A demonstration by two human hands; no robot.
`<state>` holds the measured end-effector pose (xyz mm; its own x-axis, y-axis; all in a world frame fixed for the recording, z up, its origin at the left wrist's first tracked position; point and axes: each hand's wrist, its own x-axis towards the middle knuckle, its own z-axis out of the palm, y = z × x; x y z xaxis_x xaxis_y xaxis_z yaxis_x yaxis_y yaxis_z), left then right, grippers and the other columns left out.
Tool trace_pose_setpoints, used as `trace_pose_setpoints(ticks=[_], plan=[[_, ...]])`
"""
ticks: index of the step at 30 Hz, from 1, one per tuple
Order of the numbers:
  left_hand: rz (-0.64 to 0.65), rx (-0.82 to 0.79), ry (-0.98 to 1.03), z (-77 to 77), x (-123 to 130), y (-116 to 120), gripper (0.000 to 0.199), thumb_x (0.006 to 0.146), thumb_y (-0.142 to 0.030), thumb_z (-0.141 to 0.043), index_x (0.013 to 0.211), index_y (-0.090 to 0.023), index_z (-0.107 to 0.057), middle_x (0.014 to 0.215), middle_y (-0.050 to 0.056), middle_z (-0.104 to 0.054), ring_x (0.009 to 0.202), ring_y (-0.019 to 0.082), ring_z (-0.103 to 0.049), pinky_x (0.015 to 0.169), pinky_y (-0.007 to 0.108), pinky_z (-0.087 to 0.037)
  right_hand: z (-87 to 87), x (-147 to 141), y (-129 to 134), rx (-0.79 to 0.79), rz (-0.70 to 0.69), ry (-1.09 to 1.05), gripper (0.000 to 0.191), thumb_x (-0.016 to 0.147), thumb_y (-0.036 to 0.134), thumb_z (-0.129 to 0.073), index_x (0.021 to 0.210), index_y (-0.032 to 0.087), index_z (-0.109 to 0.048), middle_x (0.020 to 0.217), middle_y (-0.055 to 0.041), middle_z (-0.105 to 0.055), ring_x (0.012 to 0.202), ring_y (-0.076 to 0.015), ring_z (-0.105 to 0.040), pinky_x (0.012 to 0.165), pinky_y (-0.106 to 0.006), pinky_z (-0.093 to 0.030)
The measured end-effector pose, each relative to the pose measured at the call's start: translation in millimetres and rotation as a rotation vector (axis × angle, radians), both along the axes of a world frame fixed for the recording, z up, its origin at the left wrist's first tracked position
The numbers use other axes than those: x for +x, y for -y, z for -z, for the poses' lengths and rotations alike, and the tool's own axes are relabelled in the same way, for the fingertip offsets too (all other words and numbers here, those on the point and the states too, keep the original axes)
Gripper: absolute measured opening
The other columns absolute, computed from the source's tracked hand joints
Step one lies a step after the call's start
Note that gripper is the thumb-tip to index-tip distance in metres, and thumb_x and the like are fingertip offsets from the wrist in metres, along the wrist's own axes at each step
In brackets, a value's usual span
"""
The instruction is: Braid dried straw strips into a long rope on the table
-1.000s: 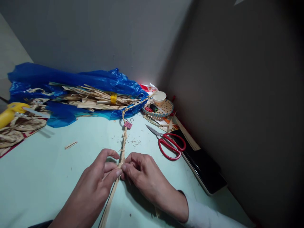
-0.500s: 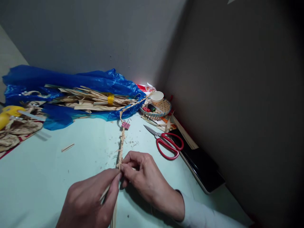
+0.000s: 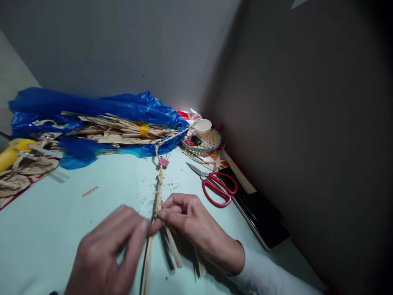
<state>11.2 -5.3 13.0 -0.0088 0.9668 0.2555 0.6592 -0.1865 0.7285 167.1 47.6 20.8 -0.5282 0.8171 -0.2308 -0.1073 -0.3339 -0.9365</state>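
Note:
My right hand [image 3: 192, 225] pinches the near end of a thin braid [image 3: 159, 184] of dried plant strips. From under its fingers, loose strips [image 3: 173, 248] spread towards me, and another strip [image 3: 146, 262] hangs down between the hands. My left hand [image 3: 113, 241] is slightly blurred, its thumb and fingers closed beside the braid's end. What lies between its fingertips, if anything, I cannot make out. Further up, a pink binder clip [image 3: 163, 162] sits on the braid, which bends right beyond it towards a small basket.
Red-handled scissors [image 3: 211, 184] lie to the right, beside a black flat device [image 3: 258, 217]. Behind are a blue plastic bag [image 3: 101, 100] with dried strips [image 3: 119, 133], a woven basket [image 3: 211, 141] and a white cup [image 3: 203, 125]. A yellow glue gun [image 3: 18, 149] is at left.
My left hand has drawn back slightly to the left from the braid's end. Loose strips now show below my right hand, which still pinches the braid.

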Motion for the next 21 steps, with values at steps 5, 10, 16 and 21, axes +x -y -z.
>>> trace_pose_setpoints(ticks=[5, 10, 16, 21], plan=[[0.141, -0.601, 0.613, -0.4, -7, -27, 0.024, 0.087, -0.046, -0.057, 0.083, -0.023, -0.057, 0.066, -0.003, -0.057, 0.061, 0.014, -0.055, 0.061, 0.024, -0.043, 4.9, -1, 0, 0.003, -0.043, -0.120, 0.022, 0.083, 0.033, -0.067, 0.076, 0.015, -0.056, 0.056, 0.0022, -0.061, 0.050, -0.0083, -0.047, 0.058, -0.021, -0.037], [0.178, -0.781, 0.835, 9.8, -4, -30, 0.030, 0.084, -0.049, -0.060, 0.078, -0.021, -0.053, 0.060, -0.009, -0.039, 0.045, 0.006, -0.015, 0.041, 0.020, -0.012, 5.9, 2, 0, 0.083, -0.055, 0.043, 0.018, 0.083, 0.029, -0.066, 0.080, 0.014, -0.057, 0.061, 0.0028, -0.059, 0.052, -0.0076, -0.042, 0.054, -0.020, -0.032], [0.112, -0.594, 0.441, 3.3, -8, -30, 0.034, 0.076, -0.048, -0.063, 0.059, -0.020, -0.054, 0.055, -0.004, -0.046, 0.055, 0.013, -0.042, 0.053, 0.023, -0.033, 1.1, 7, 6, 0.387, -0.075, 0.450, 0.020, 0.092, 0.028, -0.054, 0.078, 0.015, -0.059, 0.065, -0.0009, -0.063, 0.061, -0.0105, -0.050, 0.055, -0.021, -0.032], [0.091, -0.524, 0.220, 1.8, -9, -30, 0.032, 0.077, -0.047, -0.056, 0.065, -0.019, -0.063, 0.063, 0.001, -0.057, 0.063, 0.017, -0.048, 0.057, 0.025, -0.036, -1.6, 8, 6, 0.577, -0.072, 0.655, 0.021, 0.091, 0.023, -0.052, 0.072, 0.016, -0.059, 0.062, 0.0017, -0.058, 0.057, -0.0092, -0.044, 0.053, -0.023, -0.027]])
